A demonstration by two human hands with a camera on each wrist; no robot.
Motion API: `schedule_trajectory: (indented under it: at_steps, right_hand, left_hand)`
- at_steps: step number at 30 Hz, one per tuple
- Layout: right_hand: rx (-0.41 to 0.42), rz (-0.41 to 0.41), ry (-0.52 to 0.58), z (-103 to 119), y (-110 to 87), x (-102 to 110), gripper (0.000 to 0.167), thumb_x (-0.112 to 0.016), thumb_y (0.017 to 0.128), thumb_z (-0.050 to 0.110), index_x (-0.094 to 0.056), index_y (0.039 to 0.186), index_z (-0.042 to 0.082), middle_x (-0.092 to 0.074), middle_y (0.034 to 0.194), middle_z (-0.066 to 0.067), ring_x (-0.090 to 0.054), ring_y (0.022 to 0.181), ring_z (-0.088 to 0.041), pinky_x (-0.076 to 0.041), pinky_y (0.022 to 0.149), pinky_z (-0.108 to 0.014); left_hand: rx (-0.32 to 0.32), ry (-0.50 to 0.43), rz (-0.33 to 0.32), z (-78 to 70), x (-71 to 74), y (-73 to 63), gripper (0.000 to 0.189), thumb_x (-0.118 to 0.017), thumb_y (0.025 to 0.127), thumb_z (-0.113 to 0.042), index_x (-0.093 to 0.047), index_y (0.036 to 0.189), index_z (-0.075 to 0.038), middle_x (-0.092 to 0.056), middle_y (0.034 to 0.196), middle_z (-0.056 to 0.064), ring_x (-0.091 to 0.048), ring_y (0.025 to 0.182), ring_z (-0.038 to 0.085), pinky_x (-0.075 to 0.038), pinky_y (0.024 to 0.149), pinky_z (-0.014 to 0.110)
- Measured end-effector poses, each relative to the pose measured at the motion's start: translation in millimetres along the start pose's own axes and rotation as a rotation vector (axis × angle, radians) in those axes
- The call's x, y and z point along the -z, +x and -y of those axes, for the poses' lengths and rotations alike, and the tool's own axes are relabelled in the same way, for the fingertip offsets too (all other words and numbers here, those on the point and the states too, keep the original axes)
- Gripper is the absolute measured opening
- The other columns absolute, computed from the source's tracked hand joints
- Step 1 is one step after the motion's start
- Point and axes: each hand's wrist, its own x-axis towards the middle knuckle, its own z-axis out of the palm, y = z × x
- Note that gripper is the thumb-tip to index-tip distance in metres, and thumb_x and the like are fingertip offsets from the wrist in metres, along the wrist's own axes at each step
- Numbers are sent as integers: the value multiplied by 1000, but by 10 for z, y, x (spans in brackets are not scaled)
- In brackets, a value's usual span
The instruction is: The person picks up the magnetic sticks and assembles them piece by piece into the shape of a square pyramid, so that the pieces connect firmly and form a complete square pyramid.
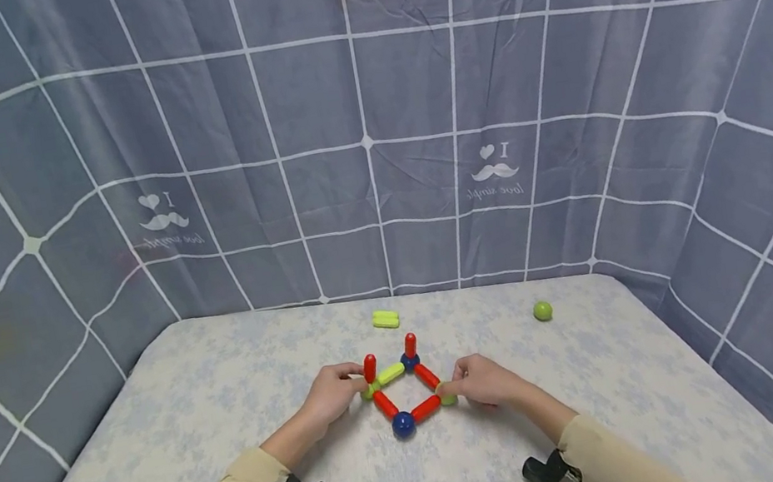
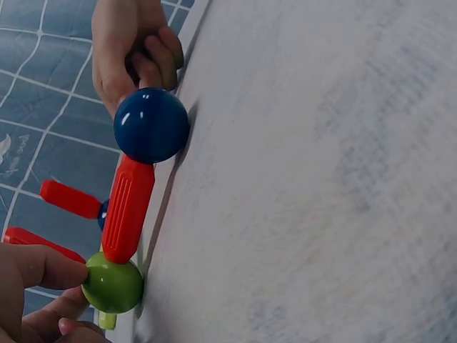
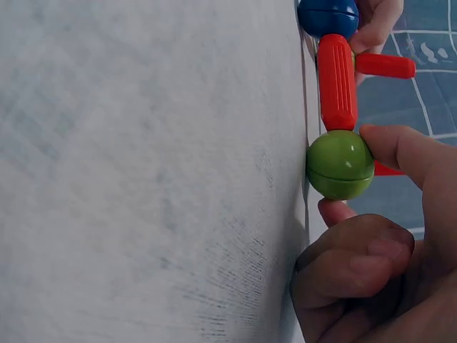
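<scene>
A four-sided frame of rods and balls lies on the table. Its near corner is a blue ball (image 1: 404, 424), joined by a red rod (image 3: 337, 82) to the right green ball (image 3: 340, 164) and by another red rod (image 2: 128, 209) to the left green ball (image 2: 113, 283). My left hand (image 1: 335, 392) pinches the left ball between thumb and fingers. With thumb and a finger, my right hand (image 1: 486, 379) grips the right ball. A yellow-green rod (image 1: 391, 373) leads to the far blue ball (image 1: 410, 361). Upright red rods (image 1: 370, 367) rise from the left and far balls.
Two yellow-green rods (image 1: 385, 319) lie side by side beyond the frame. A loose green ball (image 1: 543, 311) sits at the back right. Grey-blue checked curtain (image 1: 407, 86) hangs behind the patterned tabletop (image 1: 242, 382). A bit of red (image 1: 490, 405) shows beneath the right hand.
</scene>
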Motion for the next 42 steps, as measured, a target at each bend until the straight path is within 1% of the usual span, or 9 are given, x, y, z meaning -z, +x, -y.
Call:
schedule_trajectory:
  at_steps: [7,12,15,19,26,29,34,39,42]
  right_hand:
    - [13,30,23,25,-66,-15,35,-76,86,44,-60,79,12,-33,52,7,-29,42,-11,-26,41,-26]
    - [19,49,36,83,-92,4,38,-77,85,45,-59,75,13,-33,52,6,-28,43,-11,-25,41,-26]
    - [24,86,10,99,-106,24,42,-76,85,49,-60,74,12,-32,53,6,-29,44,-12,-25,43,-27]
    - [39,64,-20,58,-72,72,43,-73,88,50,-61,77,11,-33,55,5,-32,46,-13,-26,45,-27]
    - [116,-85,181,-21,196,125,33,-73,92,31,-63,114,9,-39,55,3,-32,43,-13,-31,45,-27]
    - [155,-41,247,-50,299,129,45,-72,92,26,-60,133,10,-36,54,4,-28,41,-12,-31,43,-26]
    - [150,33,261,-105,423,93,50,-72,93,27,-59,140,15,-34,53,4,-29,41,-12,-32,42,-26]
    - [144,50,264,-121,489,73,51,-73,91,28,-61,139,16,-33,52,4,-29,40,-13,-32,42,-25]
    - [150,67,264,-125,500,73,45,-73,92,28,-66,135,17,-33,51,4,-28,40,-12,-30,41,-25]
  left_hand:
    - [17,4,-9,16,23,93,31,-66,82,-10,-74,112,-7,-63,96,7,-37,53,14,-35,54,28]
    - [11,11,-1,-13,60,155,37,-67,82,-11,-74,118,-8,-51,66,0,-33,46,12,-31,48,27]
    - [-10,24,3,-20,67,176,38,-68,81,-10,-74,118,-6,-51,66,-1,-31,45,11,-31,49,27]
    - [-35,44,19,-34,55,219,38,-70,79,-10,-76,116,-6,-62,85,1,-36,51,12,-35,55,27]
    - [-37,64,54,-66,49,276,39,-70,81,-12,-75,119,-6,-60,81,0,-39,57,12,-36,60,28]
    - [-33,59,64,-63,37,301,39,-69,82,-11,-74,120,-6,-52,69,-2,-39,55,12,-36,58,27]
    - [-44,15,94,-22,-8,358,39,-68,83,-8,-74,121,-4,-43,59,-3,-32,46,8,-31,50,25]
    - [-69,30,96,-7,-30,392,38,-69,81,-8,-75,119,-5,-67,91,4,-40,61,13,-36,60,27]
    - [-75,51,100,-8,-33,415,37,-70,82,-10,-76,118,-7,-69,117,7,-45,75,16,-38,70,29]
